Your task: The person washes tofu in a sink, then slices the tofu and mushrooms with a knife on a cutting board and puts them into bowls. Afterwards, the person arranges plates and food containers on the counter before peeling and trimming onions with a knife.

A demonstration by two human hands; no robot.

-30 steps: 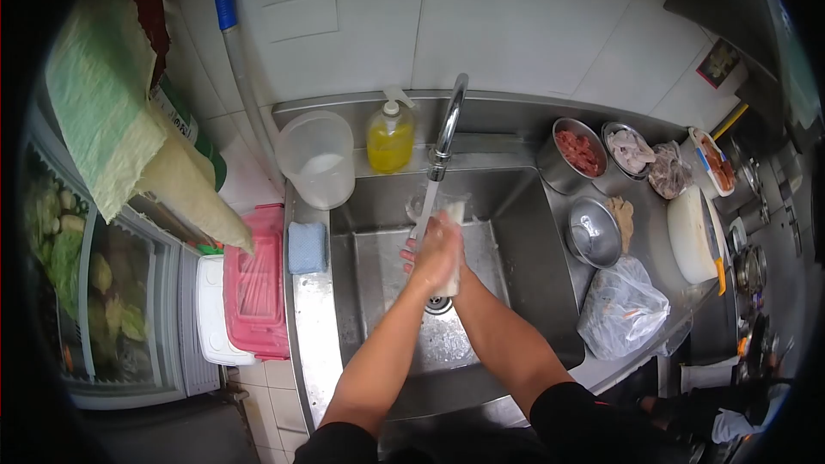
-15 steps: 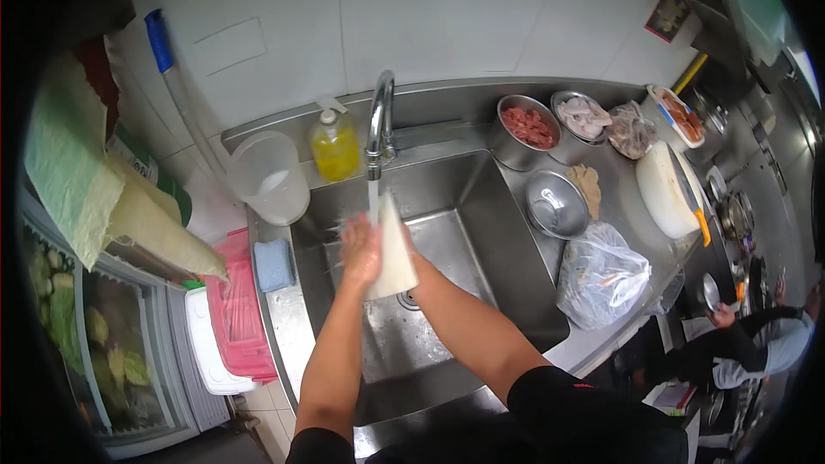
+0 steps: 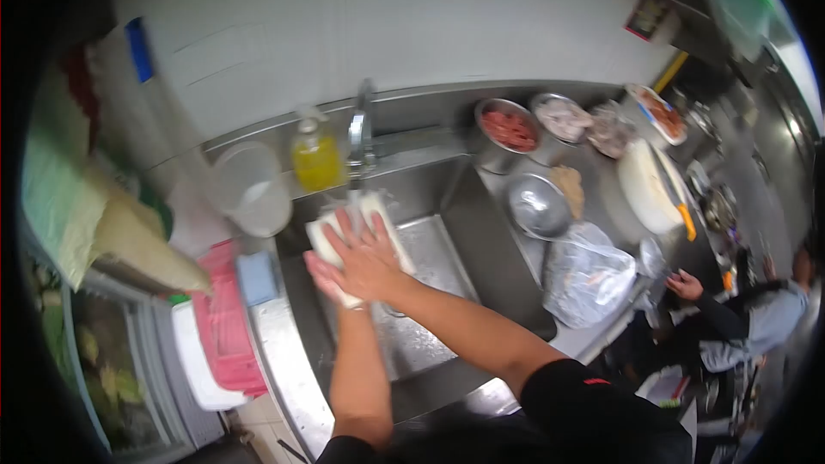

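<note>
A pale, flat white slab (image 3: 382,216), whose exact kind I cannot make out, is held under the tap (image 3: 359,133) over the steel sink (image 3: 511,266). My left hand (image 3: 325,277) supports it from below and the left side; most of that hand is hidden. Across the slab's upper face lies my right hand (image 3: 369,256), fingers spread flat. Water from the tap falls about the slab and fingertips, blurred by motion.
Left of the sink stand a plastic jug (image 3: 252,193), a bottle of yellow liquid (image 3: 315,159) and a blue sponge (image 3: 256,278). Rightward are a meat bowl (image 3: 509,130), an empty metal bowl (image 3: 539,206), a plastic bag (image 3: 589,279) and an orange-handled knife (image 3: 686,219). A person (image 3: 752,322) is farther right.
The slab has tipped from upright to flatter and moved left. My right hand has gone from its right side to spread over its face; my left hand has shifted underneath. The view has swung slightly.
</note>
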